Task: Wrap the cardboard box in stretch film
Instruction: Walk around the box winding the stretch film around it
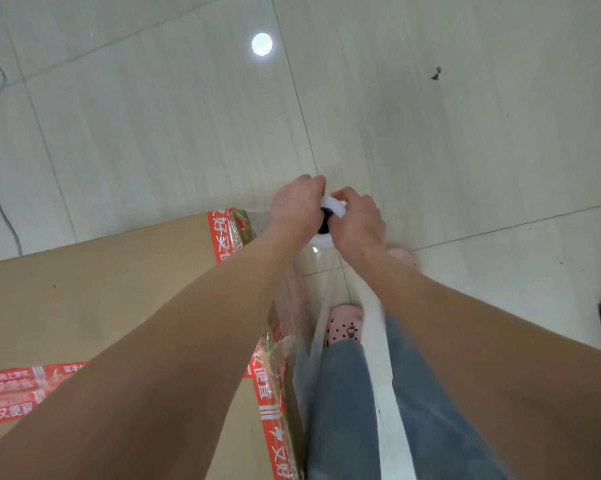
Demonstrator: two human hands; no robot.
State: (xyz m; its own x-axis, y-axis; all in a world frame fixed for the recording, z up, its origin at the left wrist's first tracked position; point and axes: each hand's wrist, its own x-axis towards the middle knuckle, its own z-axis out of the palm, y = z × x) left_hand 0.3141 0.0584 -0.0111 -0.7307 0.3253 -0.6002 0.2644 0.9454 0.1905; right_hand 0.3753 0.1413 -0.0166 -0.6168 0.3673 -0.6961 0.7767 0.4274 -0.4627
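Both hands grip the stretch film roll [333,206] just past the far corner of the cardboard box [101,299].

Left hand [293,202] and right hand [357,220] curl round the roll from either side, fingers clamped on it, white top end and dark core showing between them. The box stands on the tiled floor [153,133] at the person's left, red printed tape [229,233] on its edges, its corner just beside the left wrist. The film sheet [304,341] runs from the roll back along the box's right side, between box and pink clog [345,325]. To do this step well, I'd judge: keep the roll upright, hold the film taut and close to the cardboard, and round the corner without slack.
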